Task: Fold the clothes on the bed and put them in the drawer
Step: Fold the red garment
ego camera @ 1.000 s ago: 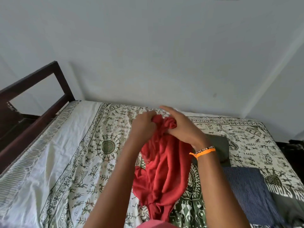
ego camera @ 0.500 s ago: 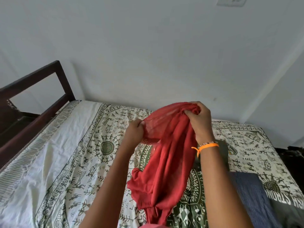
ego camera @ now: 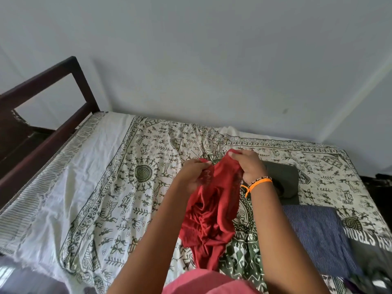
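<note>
Two hands bunch one red garment (ego camera: 209, 213) above the bed (ego camera: 89, 187). The left hand (ego camera: 194, 174) has its fingers curled round a gathered, slightly sheer edge of the cloth, and the right hand (ego camera: 247, 166) has its fingers closed over the neighbouring edge, thumb on top. Both grips sit close together, so the fabric sags between them in soft vertical folds and trails down until its lower end lies crumpled on the bedsheet (ego camera: 135, 172).

An orange thread band (ego camera: 257, 184) and a beaded bracelet circle the right wrist.

The bedsheet is cream cotton printed with dark green stick figures, spirals and triangles, lightly creased, with a plain striped border on its left side.

Right of the red garment, a flat dark grey folded piece (ego camera: 282, 181) lies on the sheet, and nearer than it a folded blue garment (ego camera: 316, 232) with fine pale stripes forms a neat rectangle.

Left of the red garment, at the bed's end, stands a dark wooden frame (ego camera: 42, 85) of square rails against a smooth pale wall (ego camera: 212, 60).
</note>
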